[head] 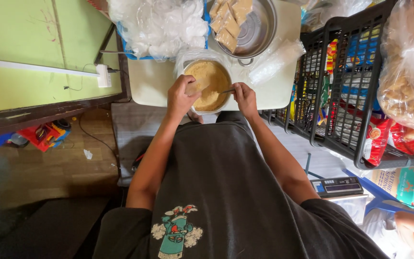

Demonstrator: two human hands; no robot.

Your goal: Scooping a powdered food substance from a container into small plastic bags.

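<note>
Green wall (34,52): on the far left, with a white plug box (103,76) and a thin wire on it.
Toy (44,135): red and blue, down on the floor at the left.
Pile of clear bags (159,24): soft and puffy, at the top of the white table (147,88).
Left hand (182,98): fingers are curled around a small clear bag (195,87), held just over the left edge of the bowl.
Small clear bag: I think it is very light, thin and slippery. Best held by its open top edge.
Bowl of tan powder (209,84): sits on the table between the two hands, lined with plastic. The powder looks soft and easy to spill.
Right hand (245,98): fingers pinch a thin spoon (227,91) that points into the powder.
Metal pot (255,29): behind the bowl, with small filled packets (228,21) in it.
Black crate (341,86): on the right, full of bright snack packs.
Big bag (410,62): far right, cut off by the edge.
Scale (337,186): low on the right.
Hard to see: the spoon's tip, and whether the small bag has powder in it.
</note>
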